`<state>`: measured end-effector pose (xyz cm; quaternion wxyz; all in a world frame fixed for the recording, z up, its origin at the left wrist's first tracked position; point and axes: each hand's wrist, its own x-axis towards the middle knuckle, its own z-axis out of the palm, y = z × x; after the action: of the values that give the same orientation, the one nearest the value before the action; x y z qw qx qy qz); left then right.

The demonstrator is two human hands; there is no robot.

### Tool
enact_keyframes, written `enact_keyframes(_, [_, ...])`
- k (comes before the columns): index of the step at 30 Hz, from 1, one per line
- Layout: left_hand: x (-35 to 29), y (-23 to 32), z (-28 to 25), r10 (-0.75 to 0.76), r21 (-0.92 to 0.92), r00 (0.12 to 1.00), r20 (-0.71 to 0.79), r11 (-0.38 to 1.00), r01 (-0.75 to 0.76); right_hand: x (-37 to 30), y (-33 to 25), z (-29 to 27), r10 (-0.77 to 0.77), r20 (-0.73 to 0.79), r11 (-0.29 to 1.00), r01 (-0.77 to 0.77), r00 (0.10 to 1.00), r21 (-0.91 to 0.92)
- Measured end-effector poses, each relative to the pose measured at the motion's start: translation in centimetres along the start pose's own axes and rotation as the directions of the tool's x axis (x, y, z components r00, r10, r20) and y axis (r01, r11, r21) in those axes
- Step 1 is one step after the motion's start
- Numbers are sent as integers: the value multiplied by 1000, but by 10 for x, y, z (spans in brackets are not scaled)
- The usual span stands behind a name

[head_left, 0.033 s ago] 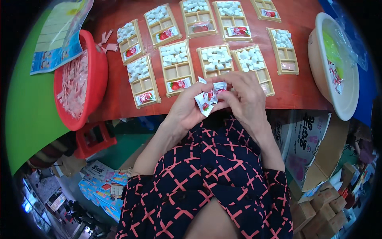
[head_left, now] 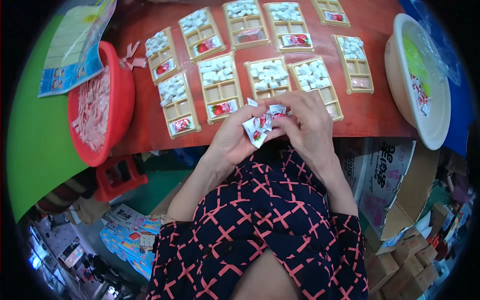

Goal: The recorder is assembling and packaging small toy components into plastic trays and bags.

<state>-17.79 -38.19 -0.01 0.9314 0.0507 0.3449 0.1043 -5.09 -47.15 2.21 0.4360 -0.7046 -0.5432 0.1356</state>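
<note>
In front of my chest, over the table's near edge, my left hand [head_left: 230, 131] is closed around several small white sachets [head_left: 256, 131] with red strawberry pictures. My right hand [head_left: 311, 120] meets it from the right, its fingers curled and pinching at one sachet [head_left: 277, 111] of the same bunch. Some of the fingertips are hidden behind the knuckles. Just beyond my hands lie tan divided trays, the nearest being one tray [head_left: 268, 75] with white cubes in its large compartment. Another tray [head_left: 220, 86] to the left also holds a strawberry sachet [head_left: 222, 108].
More such trays stand in rows on the red table [head_left: 150, 117]. At the left a red basin [head_left: 129, 95] holds many pale pink strips, with a printed plastic sheet [head_left: 75, 55] over its rim. A cream basin [head_left: 400, 75] with sachets stands right. Below is an open carton [head_left: 410, 185].
</note>
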Motion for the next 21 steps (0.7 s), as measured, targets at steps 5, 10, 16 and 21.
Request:
enact_keyframes(5, [1, -4, 4, -80, -7, 992, 102, 997, 81, -22, 4, -7, 117, -102, 956, -84, 988, 282])
enact_keyframes(10, [10, -4, 14, -91, -85, 986, 143, 991, 104, -19, 42, -59, -87, -64, 949, 64, 994, -308])
enact_keyframes(16, [24, -6, 24, -98, -134, 978, 182, 983, 123, -7, 45, -57, -169, 58, 951, 178, 984, -252])
enact_keyframes(21, [31, -8, 24, -153, -137, 954, 259, 972, 193, -7, 34, -34, -185, 51, 980, 189, 981, -70])
